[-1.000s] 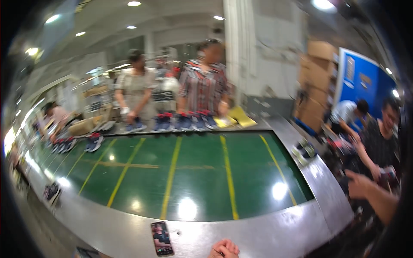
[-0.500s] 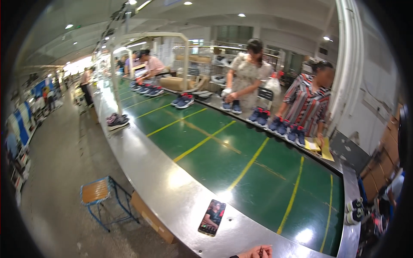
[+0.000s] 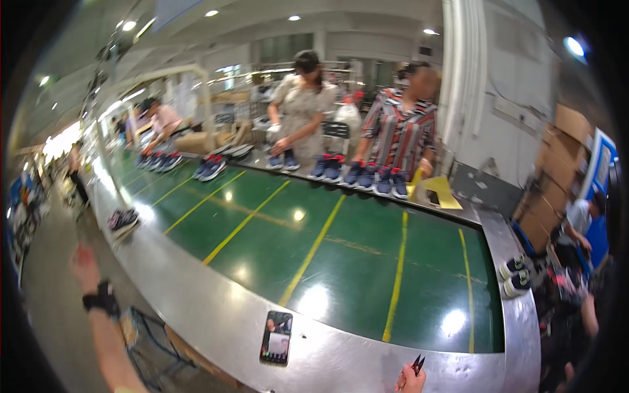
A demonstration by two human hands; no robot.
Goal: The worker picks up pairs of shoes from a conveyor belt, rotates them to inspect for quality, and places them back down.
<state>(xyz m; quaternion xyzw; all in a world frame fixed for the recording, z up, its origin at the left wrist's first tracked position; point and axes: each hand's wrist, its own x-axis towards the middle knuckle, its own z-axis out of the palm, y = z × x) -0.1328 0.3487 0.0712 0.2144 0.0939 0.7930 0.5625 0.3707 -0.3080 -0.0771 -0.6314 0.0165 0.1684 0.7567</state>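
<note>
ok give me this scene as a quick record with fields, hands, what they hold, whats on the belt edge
left hand: raised out over the floor, blurred, black band at the wrist, holds nothing visible
right hand: at the lower edge, holding small black snips, blades up
metal rim: phone lying flat, screen lit
green belt: yellow lines
far side: two people handling rows of sneakers

Green conveyor; phone; sneakers

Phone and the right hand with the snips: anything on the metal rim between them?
Nothing; head view shows bare metal rim between phone and right hand holding snips.
</note>
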